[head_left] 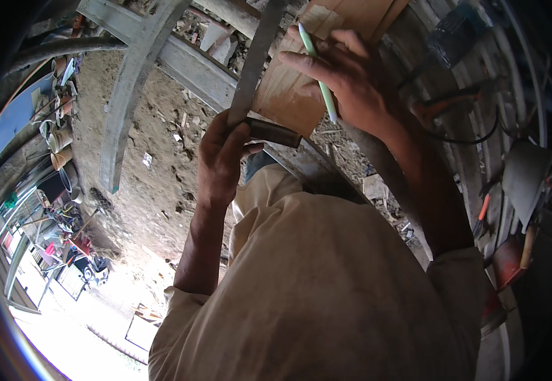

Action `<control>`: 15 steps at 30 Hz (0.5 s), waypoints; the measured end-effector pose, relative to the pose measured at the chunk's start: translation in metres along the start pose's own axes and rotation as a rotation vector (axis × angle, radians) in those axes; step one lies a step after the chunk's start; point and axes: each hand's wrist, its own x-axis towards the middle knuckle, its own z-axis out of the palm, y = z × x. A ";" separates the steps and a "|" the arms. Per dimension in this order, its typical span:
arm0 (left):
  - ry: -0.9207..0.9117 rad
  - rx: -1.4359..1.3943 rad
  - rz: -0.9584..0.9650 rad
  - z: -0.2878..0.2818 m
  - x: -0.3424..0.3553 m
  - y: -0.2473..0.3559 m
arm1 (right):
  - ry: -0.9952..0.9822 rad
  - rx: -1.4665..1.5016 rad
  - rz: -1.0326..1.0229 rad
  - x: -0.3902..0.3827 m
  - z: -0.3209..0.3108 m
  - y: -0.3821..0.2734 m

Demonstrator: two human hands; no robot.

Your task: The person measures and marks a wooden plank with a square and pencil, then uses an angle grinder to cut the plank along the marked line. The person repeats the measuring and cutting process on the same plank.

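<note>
My left hand (220,159) is closed around the corner of a try square (258,63). Its long grey blade points away from me, and its dark stock (274,133) lies across the near end of a brown wooden board (282,105). Above that board is my right hand (363,89), with a slim pale green pen (318,71) held between the fingers. The pen slants, one tapered end far and the other near; I cannot tell which end writes. My index finger stretches over it toward the blade.
Grey beams (196,70) cross over the dirt ground (155,127) at the left. To the right lie an orange-framed saw (444,108), a grey metal blade (522,174) and a red container (507,260) on long boards. Various clutter lines the far left edge.
</note>
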 end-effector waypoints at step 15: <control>-0.142 0.131 0.078 0.000 0.015 0.009 | 0.031 0.017 0.001 -0.001 0.003 0.004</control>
